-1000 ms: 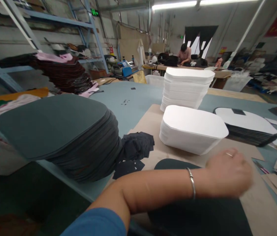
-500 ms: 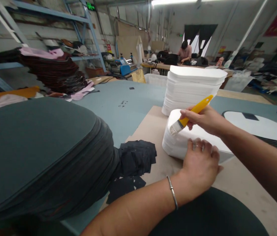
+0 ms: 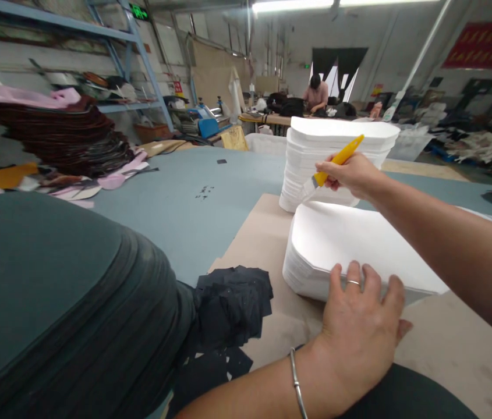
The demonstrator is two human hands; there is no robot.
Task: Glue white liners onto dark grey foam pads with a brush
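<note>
Right hand [image 3: 354,174], gripping the brush [image 3: 342,156], has swung to the near stack's [image 3: 350,238] eleven o'clock: work's apparently reached the far corner! Left hand [image 3: 359,326], fingers spread, sits at six.

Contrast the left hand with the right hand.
The right hand grips a yellow-handled brush; the left hand holds no tool, its fingers spread at the edge of the near white stack. The left hand wears a ring; none shows on the right hand. Both are ungloved.

Looking like a workshop, bearing stacked dark sheets [image 3: 36,279] and white pieces [image 3: 346,233] on the counter [image 3: 162,198], featuring blue shelving [image 3: 147,64] at left, showing a person [image 3: 318,93] bent over a rear counter [image 3: 265,118].
</note>
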